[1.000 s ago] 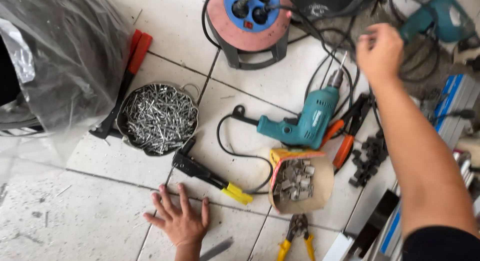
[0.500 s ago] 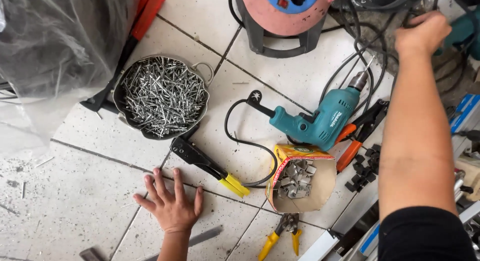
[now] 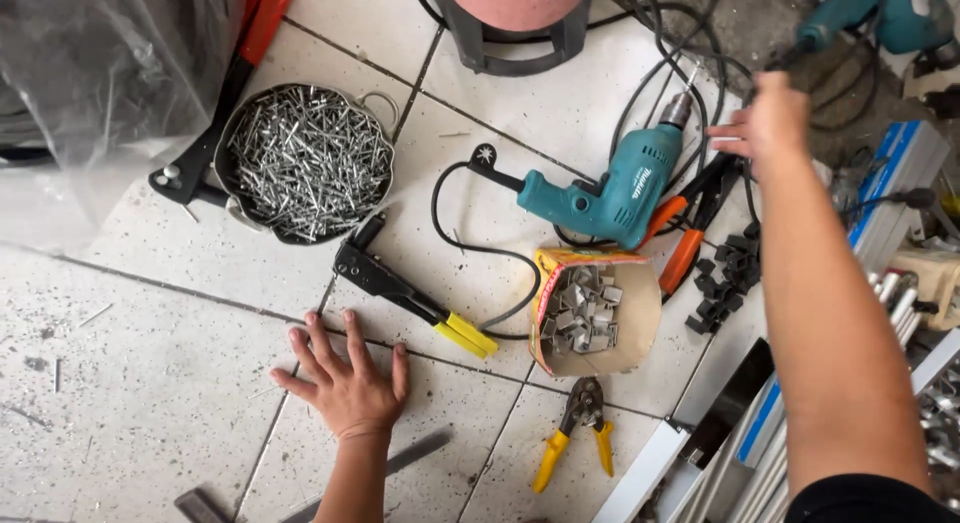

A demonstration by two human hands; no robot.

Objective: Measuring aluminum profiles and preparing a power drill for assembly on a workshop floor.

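Your left hand (image 3: 350,383) lies spread flat on the speckled white tile floor (image 3: 140,363). Your right hand (image 3: 765,123), loosely curled, touches black cables (image 3: 650,73). An open yellow-rimmed cardboard box (image 3: 640,318) holds metal clips.

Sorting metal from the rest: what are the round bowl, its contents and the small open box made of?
Bowl: looks like thin shiny metal with wire handles. Contents: bright grey metal rivets or nails. Box: brown cardboard with torn flaps, holding grey metal clips.
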